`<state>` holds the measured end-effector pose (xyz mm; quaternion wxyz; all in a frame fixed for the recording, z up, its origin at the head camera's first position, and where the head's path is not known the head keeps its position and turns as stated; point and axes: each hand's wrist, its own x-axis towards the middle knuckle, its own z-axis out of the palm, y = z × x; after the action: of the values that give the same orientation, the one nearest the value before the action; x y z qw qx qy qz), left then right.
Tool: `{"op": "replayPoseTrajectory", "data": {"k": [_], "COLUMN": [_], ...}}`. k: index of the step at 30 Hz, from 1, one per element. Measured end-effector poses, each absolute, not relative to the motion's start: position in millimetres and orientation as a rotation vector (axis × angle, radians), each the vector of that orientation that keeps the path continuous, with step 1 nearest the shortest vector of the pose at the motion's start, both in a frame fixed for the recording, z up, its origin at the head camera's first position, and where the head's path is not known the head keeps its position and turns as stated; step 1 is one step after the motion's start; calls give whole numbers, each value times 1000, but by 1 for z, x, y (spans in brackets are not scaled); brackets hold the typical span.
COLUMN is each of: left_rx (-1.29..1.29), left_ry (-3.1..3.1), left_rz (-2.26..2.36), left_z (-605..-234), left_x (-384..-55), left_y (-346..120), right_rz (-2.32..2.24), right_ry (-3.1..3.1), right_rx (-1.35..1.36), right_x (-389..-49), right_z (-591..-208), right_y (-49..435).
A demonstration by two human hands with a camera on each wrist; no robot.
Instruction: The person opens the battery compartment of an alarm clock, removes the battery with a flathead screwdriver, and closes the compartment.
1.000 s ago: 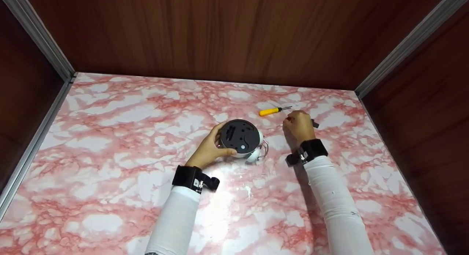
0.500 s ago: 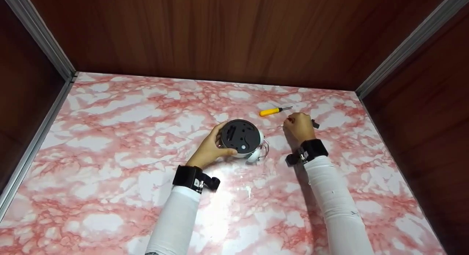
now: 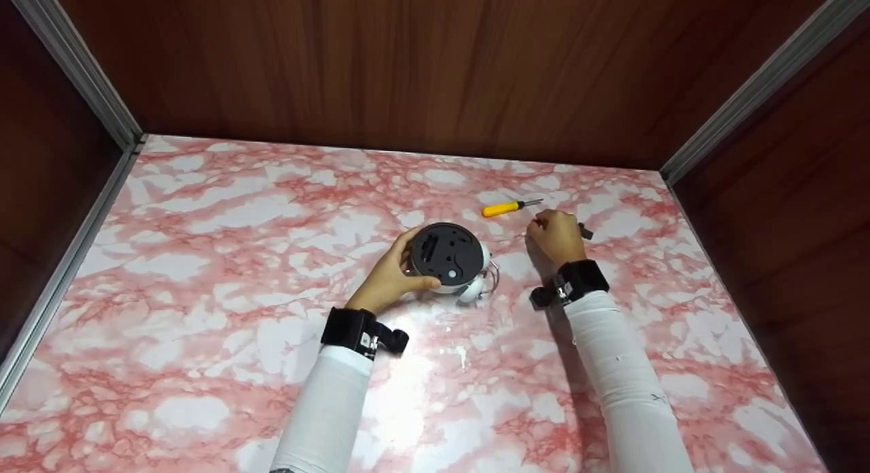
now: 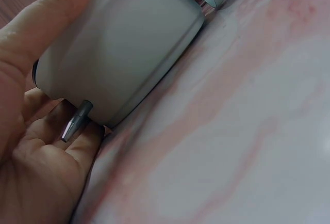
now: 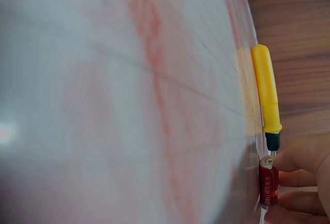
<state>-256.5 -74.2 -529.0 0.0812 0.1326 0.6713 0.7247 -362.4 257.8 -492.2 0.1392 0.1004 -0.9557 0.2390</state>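
Observation:
A round twin-bell alarm clock [image 3: 446,254] lies face down, its black back with an open battery slot turned up. My left hand [image 3: 391,276] grips the clock's side, with the thumb along the near edge. In the left wrist view, the white casing [image 4: 129,38] rests against the table, and a short metal leg [image 4: 77,121] sticks out by the palm. To the right of the clock, my right hand [image 3: 557,236] is low over the table. Its fingers hold a small red battery [image 5: 268,182], seen in the right wrist view; the far side of the grip is hidden.
A yellow-handled screwdriver [image 3: 501,208] lies just beyond my right hand, its shaft pointing right. A small black piece [image 3: 585,231] lies right beside that hand. Brown wood-grain panels [image 3: 408,72] wall the marbled pink table [image 3: 204,323] at the back and both sides.
Both hands and the clock stay almost where they were. Slightly less red shows at my right fingertips in the head view.

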Motion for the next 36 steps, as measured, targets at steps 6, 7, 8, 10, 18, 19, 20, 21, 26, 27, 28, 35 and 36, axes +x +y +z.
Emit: {"op": "replayPoseTrajectory", "data": {"k": [6,7,8,10,18,19,20,21,26,27,28,35,36], "left_rx": [387,388,388,388,384,382,381,382,386,384,385,377,377], "left_ry": [2005,2005,2005,2004,2011,2009,2007,2005,2019,2019,2018,2013,2018], "left_rz": [2163,2163,2162,2162,2165,2164,2163,2163,2142,2140,2140,2151,2150], "left_z": [-529,-529,-529,-529,-528,-528,-528,-528,-528,-528,-528,-528,-527], "left_x": [-256,-256,-256,-256,-255,-255,-255,-255,-255,-255,-255,-255,-255], "left_y": [-75,-75,-75,-75,-75,-75,-75,-75,-75,-75,-75,-75,-75], "right_rz": [691,690,685,684,713,712,711,714,690,682,672,643,643], "right_ry": [-2773,-2772,-2773,-2772,-2786,-2789,-2790,-2792,-2804,-2807,-2807,-2786,-2784], "right_rx": [277,278,278,281,272,271,270,270,261,262,261,284,291], "right_x": [-362,-361,-361,-361,-360,-360,-360,-360,-359,-359,-359,-359,-359], "right_z": [-491,-491,-491,-490,-489,-489,-489,-489,-488,-488,-488,-486,-486], "right_y": [257,257,257,257,258,258,258,258,259,259,259,259,260]}}
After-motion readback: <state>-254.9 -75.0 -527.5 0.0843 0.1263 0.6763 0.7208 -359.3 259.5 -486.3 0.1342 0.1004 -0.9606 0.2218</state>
